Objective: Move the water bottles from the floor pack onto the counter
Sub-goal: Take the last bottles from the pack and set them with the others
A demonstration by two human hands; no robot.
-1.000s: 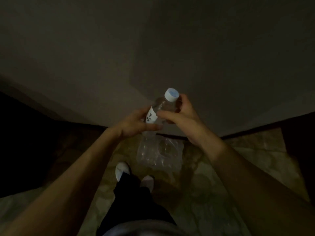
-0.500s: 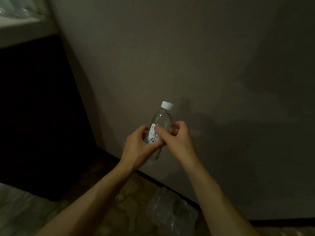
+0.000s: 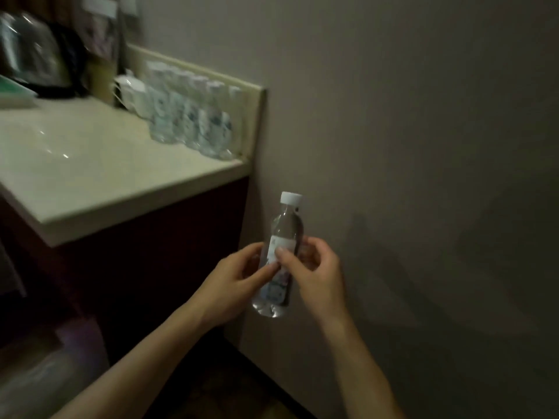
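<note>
Holding the water bottle (image 3: pixel 282 234) upright, left grip (image 3: pixel 233 276) clamped it from 9 o'clock, right grip (image 3: pixel 314 273) from 3; desk (image 3: pixel 99 173) w/ bottle row (image 3: pixel 193 116) at 11.

Dim, grainy view; glare glints on the counter (image 3: pixel 90 164), its far corner smeared by motion blur.
</note>
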